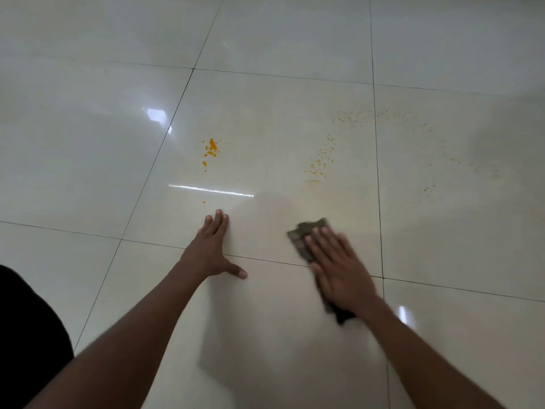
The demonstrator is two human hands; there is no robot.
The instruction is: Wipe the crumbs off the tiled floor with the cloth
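Note:
A dark grey cloth point(305, 236) lies flat on the glossy cream tiled floor point(280, 119). My right hand point(336, 267) presses on it with straight fingers, blurred by motion; cloth shows beyond the fingertips and behind the wrist. My left hand point(212, 246) rests flat on the floor to the left, fingers straight, thumb spread. A small cluster of bright orange crumbs point(211, 150) lies ahead of the left hand. Fainter orange crumbs and smears point(321, 160) spread ahead of the cloth, reaching right across the neighbouring tile.
Dark grout lines point(376, 143) divide the large tiles. A dark garment point(26, 335) fills the lower left corner. Bright light reflections point(211, 191) streak the floor between the hands and the crumbs.

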